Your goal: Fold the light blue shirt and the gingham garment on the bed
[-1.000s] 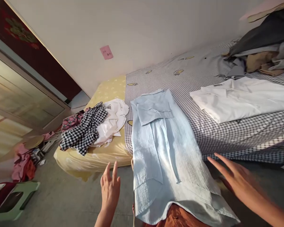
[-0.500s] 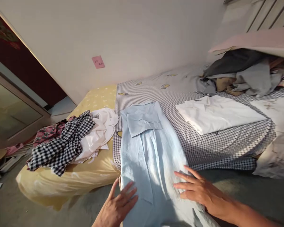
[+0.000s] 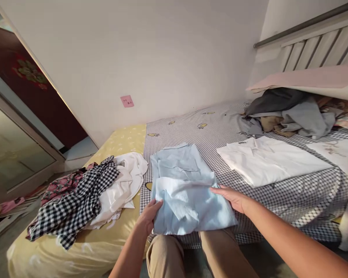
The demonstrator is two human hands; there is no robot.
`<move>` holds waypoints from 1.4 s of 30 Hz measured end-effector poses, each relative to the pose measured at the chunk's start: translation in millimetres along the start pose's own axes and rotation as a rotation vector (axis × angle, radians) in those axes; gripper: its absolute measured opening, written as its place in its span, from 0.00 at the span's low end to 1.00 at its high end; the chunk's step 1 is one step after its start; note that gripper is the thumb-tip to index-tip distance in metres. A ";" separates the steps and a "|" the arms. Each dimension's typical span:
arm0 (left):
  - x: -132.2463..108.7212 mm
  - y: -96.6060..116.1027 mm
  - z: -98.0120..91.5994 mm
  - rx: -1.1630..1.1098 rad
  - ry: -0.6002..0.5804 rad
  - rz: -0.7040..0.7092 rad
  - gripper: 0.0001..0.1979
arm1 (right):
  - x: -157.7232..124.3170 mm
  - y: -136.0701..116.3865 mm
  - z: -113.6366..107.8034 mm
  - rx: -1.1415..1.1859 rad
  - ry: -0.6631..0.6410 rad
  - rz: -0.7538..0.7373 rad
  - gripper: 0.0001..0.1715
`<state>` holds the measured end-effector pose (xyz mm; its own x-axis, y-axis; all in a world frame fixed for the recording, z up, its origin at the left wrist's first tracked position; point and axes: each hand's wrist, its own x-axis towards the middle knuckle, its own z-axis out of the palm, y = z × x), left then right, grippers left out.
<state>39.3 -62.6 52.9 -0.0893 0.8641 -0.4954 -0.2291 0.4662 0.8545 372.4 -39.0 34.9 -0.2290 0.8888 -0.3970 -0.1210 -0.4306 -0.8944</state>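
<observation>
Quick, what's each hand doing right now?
Left hand: thumb on the blue garment, fingers hidden; grip unclear.
Right hand: touching its right side; can't tell if gripping.

I have both arms stretched forward at the front edge of the bed. My left hand is palm inward, thumb on top, the other fingers hidden beneath. My right hand reaches in over that edge, wrist nearly straight, fingertips pointing left. The left knee and right knee stand apart below.
</observation>
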 end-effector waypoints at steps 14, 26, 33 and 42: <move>32.5 -36.3 -10.0 -0.124 0.245 0.099 0.17 | 30.8 16.2 -2.0 -0.064 0.225 -0.139 0.36; 23.8 -21.5 -21.0 -0.053 0.109 0.021 0.15 | 40.5 -7.5 40.2 -1.346 0.412 -1.007 0.31; 17.4 -16.5 -33.7 -0.110 0.010 -0.044 0.22 | 71.9 27.9 93.3 -1.531 -0.048 -0.742 0.28; -27.0 -53.5 -67.0 -0.053 -0.123 0.122 0.44 | 84.7 35.9 85.0 -1.547 -0.021 -0.726 0.27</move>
<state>-11.0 -123.6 10.1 -0.0009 0.9319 -0.3627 -0.2748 0.3485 0.8961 266.6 7.5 -13.3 -0.5670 0.8112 0.1427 0.7774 0.5843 -0.2326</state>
